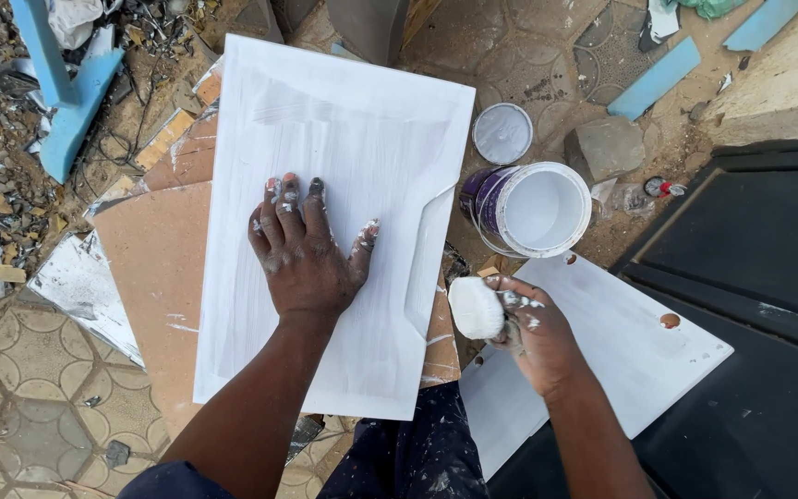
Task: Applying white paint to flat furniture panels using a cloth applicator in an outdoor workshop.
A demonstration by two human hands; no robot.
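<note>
A white-painted rectangular board (344,139) lies in front of me on a brown board (150,268). My left hand (305,251) rests flat on the white board, fingers spread and smeared with white paint. My right hand (536,334) is closed around a paintbrush (476,308) whose bristles are loaded with white paint; it hovers to the right of the white board, above a second white board (621,351). An open can of white paint (538,209) stands just beyond the brush, with its round lid (501,133) lying on the ground behind it.
A dark panelled door (759,277) lies at the right. A stone block (606,148) sits beside the can. Blue wooden pieces (71,102) and rubble lie at the upper left. Patterned paving tiles (30,407) cover the ground at the lower left.
</note>
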